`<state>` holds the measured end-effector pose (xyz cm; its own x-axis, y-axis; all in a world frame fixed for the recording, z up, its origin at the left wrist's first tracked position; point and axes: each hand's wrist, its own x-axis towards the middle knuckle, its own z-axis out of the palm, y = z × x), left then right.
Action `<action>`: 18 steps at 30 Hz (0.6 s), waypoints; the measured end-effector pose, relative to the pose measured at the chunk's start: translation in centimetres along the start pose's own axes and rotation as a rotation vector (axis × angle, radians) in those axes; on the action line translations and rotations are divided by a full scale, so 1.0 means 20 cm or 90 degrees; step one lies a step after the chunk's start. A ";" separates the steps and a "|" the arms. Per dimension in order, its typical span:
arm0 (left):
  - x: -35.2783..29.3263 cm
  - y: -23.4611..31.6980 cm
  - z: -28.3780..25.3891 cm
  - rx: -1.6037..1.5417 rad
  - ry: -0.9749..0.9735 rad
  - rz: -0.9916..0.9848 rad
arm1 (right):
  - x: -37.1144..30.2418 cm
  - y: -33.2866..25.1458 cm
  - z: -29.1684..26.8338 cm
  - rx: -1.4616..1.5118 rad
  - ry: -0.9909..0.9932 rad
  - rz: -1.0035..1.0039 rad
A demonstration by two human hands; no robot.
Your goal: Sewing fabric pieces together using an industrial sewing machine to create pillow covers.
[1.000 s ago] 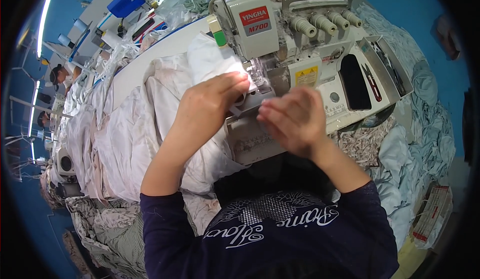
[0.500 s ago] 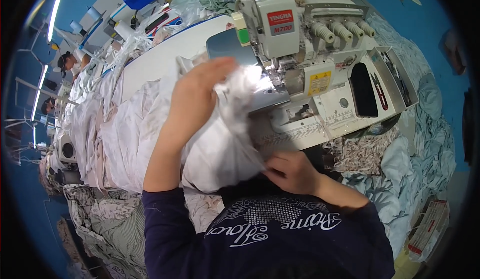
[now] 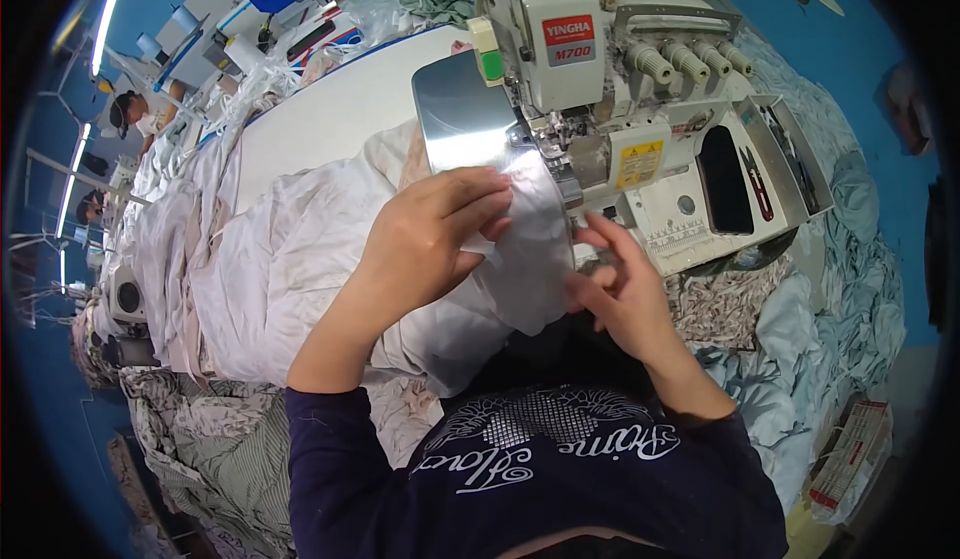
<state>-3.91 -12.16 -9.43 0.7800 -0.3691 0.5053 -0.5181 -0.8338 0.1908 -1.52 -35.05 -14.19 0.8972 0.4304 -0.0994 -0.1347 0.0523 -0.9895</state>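
Observation:
A white cloth (image 3: 535,259) spreads from the left of the table up to the needle area of an overlock sewing machine (image 3: 570,59). My left hand (image 3: 435,229) rests on it, fingers stretched toward the shiny metal plate (image 3: 460,99) and thumb apart. Beside the cloth's right edge is my right hand (image 3: 630,299), its fingers spread and slightly blurred, touching or nearly touching that edge. The cloth's front end lies just before the presser foot (image 3: 568,187). What lies under my left palm is hidden.
On the machine bed's right are a black phone (image 3: 725,181), red-handled thread snips (image 3: 760,187) and a grey tray (image 3: 795,154) of small tools. Heaped pale blue cloth (image 3: 850,259) surrounds the right side. Striped fabric (image 3: 225,439) hangs lower left. A co-worker (image 3: 145,114) is far left.
The bunched cloth has been laid flatter, its edge now along the machine bed. My left hand has come down onto it; my right hand has moved up and its fingers have spread.

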 end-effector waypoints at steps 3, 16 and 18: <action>0.03 0.03 -0.01 -0.010 -0.035 0.023 | 0.06 0.08 -0.02 -0.039 -0.132 0.077; 0.11 0.02 0.05 -0.055 -0.009 -0.043 | 0.11 0.05 -0.04 0.074 -0.073 0.041; 0.11 0.03 0.05 -0.055 -0.008 -0.046 | 0.12 0.06 -0.05 0.073 -0.080 0.042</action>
<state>-2.19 -13.84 -9.05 0.8205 -0.3152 0.4769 -0.4883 -0.8202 0.2981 0.85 -34.86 -15.82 0.8263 0.5450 -0.1425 -0.2450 0.1199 -0.9621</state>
